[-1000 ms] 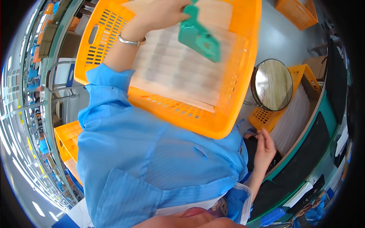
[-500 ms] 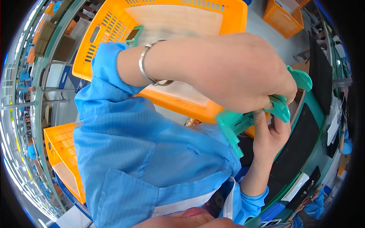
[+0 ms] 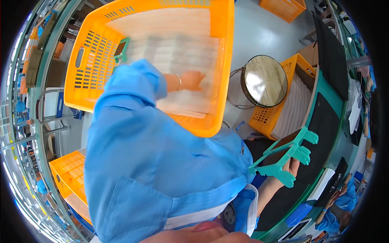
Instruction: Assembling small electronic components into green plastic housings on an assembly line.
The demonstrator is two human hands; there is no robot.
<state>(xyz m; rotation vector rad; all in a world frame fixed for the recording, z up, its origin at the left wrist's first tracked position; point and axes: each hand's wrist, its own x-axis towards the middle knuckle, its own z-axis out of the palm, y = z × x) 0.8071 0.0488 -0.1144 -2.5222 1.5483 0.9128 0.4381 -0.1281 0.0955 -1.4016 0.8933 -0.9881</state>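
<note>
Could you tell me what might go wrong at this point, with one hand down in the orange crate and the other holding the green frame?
The left hand reaches into the orange crate onto pale stacked sheets; pulling one out could drag or crumple its neighbours. The right hand seems to grip the teal plastic frame only at its lower edge, off to the side, so it might slip or knock the round stool nearby.
</note>
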